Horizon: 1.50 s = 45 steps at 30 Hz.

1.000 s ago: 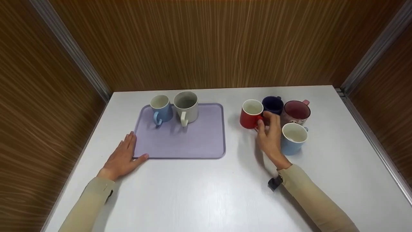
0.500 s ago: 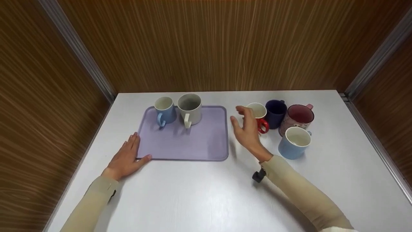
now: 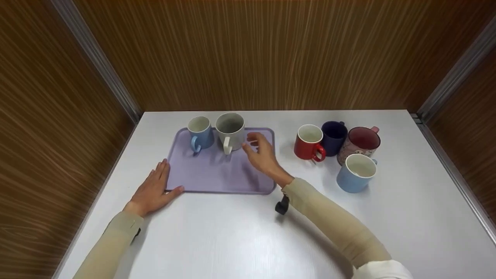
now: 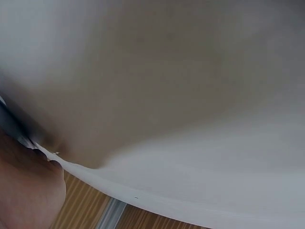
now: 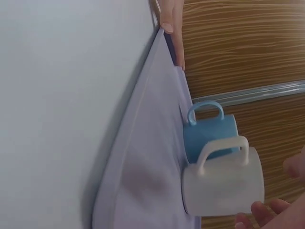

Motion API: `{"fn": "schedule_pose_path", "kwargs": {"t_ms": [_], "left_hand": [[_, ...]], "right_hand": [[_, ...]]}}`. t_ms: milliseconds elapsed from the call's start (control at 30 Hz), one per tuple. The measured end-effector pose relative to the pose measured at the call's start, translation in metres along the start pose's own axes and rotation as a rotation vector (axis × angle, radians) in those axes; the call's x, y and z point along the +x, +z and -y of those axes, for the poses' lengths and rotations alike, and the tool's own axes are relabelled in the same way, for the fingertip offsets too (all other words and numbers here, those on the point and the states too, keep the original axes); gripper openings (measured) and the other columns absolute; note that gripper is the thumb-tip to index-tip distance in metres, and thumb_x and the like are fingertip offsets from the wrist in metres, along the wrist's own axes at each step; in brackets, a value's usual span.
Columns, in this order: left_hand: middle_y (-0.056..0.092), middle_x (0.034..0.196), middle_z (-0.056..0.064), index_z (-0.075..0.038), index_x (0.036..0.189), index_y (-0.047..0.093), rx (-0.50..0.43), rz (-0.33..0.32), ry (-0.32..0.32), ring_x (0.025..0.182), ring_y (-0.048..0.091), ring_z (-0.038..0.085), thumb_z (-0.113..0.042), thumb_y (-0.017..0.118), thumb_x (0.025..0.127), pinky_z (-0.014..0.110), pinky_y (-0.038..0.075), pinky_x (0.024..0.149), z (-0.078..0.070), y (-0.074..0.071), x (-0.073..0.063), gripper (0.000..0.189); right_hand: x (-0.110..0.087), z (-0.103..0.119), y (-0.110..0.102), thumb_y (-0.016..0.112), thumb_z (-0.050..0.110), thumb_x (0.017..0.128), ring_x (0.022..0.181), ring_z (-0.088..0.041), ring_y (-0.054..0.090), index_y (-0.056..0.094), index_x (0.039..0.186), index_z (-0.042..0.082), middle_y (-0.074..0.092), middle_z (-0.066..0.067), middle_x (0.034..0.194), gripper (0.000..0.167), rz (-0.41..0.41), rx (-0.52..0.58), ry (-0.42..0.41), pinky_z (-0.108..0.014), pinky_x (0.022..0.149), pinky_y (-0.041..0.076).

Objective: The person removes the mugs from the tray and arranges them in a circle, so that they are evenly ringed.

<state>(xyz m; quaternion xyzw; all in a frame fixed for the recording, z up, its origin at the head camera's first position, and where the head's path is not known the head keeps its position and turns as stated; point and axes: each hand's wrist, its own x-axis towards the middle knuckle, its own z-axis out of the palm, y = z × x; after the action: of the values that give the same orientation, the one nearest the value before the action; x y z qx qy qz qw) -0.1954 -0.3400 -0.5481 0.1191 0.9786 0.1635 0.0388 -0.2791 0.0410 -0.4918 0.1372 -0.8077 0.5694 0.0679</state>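
Note:
My left hand [image 3: 151, 192] lies flat with straight fingers at the near left corner of a lilac tray [image 3: 209, 176], thumb along its front edge. Above the tray's right half is my right hand [image 3: 263, 157], fingers loosely bent and holding nothing. Its fingertips are close to the right side of a white mug [image 3: 235, 140], whose handle points toward me. Left of that mug stands a light blue mug [image 3: 204, 138], also upright at the back of the tray. In the right wrist view, right-hand fingertips [image 5: 259, 212] appear beside the white mug [image 5: 221, 183].
To the right of the tray stand a red mug [image 3: 305, 149], a dark blue mug [image 3: 334, 143], a pink patterned mug [image 3: 350, 153] and another light blue mug [image 3: 350, 179]. Wood-grain panels [image 3: 248, 54] close off the back and sides of the white table [image 3: 217, 232].
My right hand has let go of the red mug's handle and moved left over the tray to the white mug. The red mug's handle shows uncovered. My left hand has stayed put.

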Motion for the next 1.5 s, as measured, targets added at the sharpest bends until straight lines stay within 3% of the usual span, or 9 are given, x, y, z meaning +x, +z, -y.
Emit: {"fn": "schedule_pose_path", "kwargs": {"t_ms": [133, 300, 600, 800, 1000, 1100, 1233, 1333, 1500], "left_hand": [[0.008, 0.177, 0.027, 0.011, 0.166, 0.012, 0.000, 0.001, -0.002, 0.166, 0.008, 0.045, -0.065, 0.054, 0.104, 0.059, 0.012, 0.134, 0.001, 0.000, 0.000, 0.107], [0.007, 0.178, 0.027, 0.010, 0.167, 0.011, 0.007, 0.004, -0.003, 0.166, 0.007, 0.045, -0.066, 0.054, 0.104, 0.060, 0.012, 0.134, 0.002, 0.001, 0.000, 0.107], [0.008, 0.177, 0.027, 0.010, 0.166, 0.012, -0.008, -0.012, 0.003, 0.165, 0.008, 0.045, -0.065, 0.055, 0.103, 0.060, 0.012, 0.134, 0.003, 0.001, -0.001, 0.107], [0.010, 0.177, 0.027, 0.011, 0.166, 0.014, 0.000, -0.029, 0.006, 0.165, 0.010, 0.045, -0.065, 0.056, 0.103, 0.061, 0.013, 0.133, 0.004, 0.001, 0.000, 0.107], [0.010, 0.177, 0.027, 0.010, 0.167, 0.014, 0.004, -0.022, 0.003, 0.165, 0.010, 0.045, -0.067, 0.055, 0.103, 0.061, 0.013, 0.134, 0.003, 0.003, 0.000, 0.108], [0.010, 0.178, 0.026, 0.009, 0.167, 0.014, -0.003, -0.019, -0.002, 0.165, 0.010, 0.045, -0.067, 0.054, 0.103, 0.060, 0.013, 0.134, 0.002, 0.004, 0.000, 0.108], [0.010, 0.178, 0.026, 0.009, 0.167, 0.014, -0.005, -0.017, -0.005, 0.165, 0.010, 0.045, -0.067, 0.054, 0.102, 0.060, 0.013, 0.134, 0.000, 0.004, 0.000, 0.108], [0.010, 0.178, 0.026, 0.009, 0.167, 0.014, 0.002, -0.017, -0.005, 0.165, 0.010, 0.045, -0.067, 0.054, 0.102, 0.059, 0.013, 0.134, 0.001, 0.004, 0.001, 0.108], [0.010, 0.178, 0.026, 0.009, 0.167, 0.013, 0.007, -0.015, -0.008, 0.165, 0.010, 0.044, -0.067, 0.054, 0.103, 0.059, 0.013, 0.134, 0.001, 0.004, 0.000, 0.108]], "right_hand": [[0.005, 0.002, 0.018, 0.066, 0.015, 0.105, 0.121, -0.042, 0.067, 0.061, 0.135, -0.008, 0.068, -0.024, 0.129, 0.037, 0.081, 0.024, 0.061, -0.051, 0.108, 0.054], [0.009, 0.002, 0.039, 0.064, 0.013, 0.106, 0.123, -0.041, 0.066, 0.063, 0.128, -0.010, 0.069, -0.027, 0.127, 0.031, 0.121, 0.069, 0.050, -0.046, 0.108, 0.056], [0.011, 0.000, 0.062, 0.061, 0.011, 0.108, 0.118, -0.037, 0.070, 0.068, 0.121, -0.010, 0.074, -0.025, 0.116, 0.025, 0.097, 0.096, 0.072, -0.044, 0.106, 0.057], [0.015, 0.001, 0.072, 0.059, 0.013, 0.109, 0.108, -0.037, 0.070, 0.070, 0.112, -0.011, 0.074, -0.028, 0.111, 0.026, 0.055, 0.168, 0.129, -0.030, 0.089, 0.055], [0.013, 0.002, 0.076, 0.058, 0.016, 0.111, 0.111, -0.045, 0.068, 0.070, 0.107, -0.010, 0.074, -0.032, 0.115, 0.029, 0.020, 0.295, 0.228, -0.021, 0.079, 0.048], [0.012, 0.001, 0.075, 0.059, 0.016, 0.110, 0.111, -0.044, 0.069, 0.072, 0.104, -0.008, 0.076, -0.028, 0.111, 0.028, 0.001, 0.296, 0.243, -0.024, 0.081, 0.052], [0.012, 0.002, 0.071, 0.059, 0.015, 0.111, 0.112, -0.044, 0.071, 0.070, 0.109, -0.013, 0.077, -0.026, 0.109, 0.030, 0.005, 0.315, 0.257, -0.038, 0.093, 0.061], [0.011, 0.002, 0.068, 0.058, 0.013, 0.111, 0.114, -0.045, 0.071, 0.069, 0.111, -0.015, 0.076, -0.029, 0.111, 0.031, 0.001, 0.347, 0.279, -0.048, 0.099, 0.061], [0.012, 0.001, 0.061, 0.058, 0.013, 0.110, 0.108, -0.042, 0.070, 0.068, 0.108, -0.016, 0.073, -0.031, 0.112, 0.031, -0.026, 0.379, 0.321, -0.054, 0.101, 0.059]]}}
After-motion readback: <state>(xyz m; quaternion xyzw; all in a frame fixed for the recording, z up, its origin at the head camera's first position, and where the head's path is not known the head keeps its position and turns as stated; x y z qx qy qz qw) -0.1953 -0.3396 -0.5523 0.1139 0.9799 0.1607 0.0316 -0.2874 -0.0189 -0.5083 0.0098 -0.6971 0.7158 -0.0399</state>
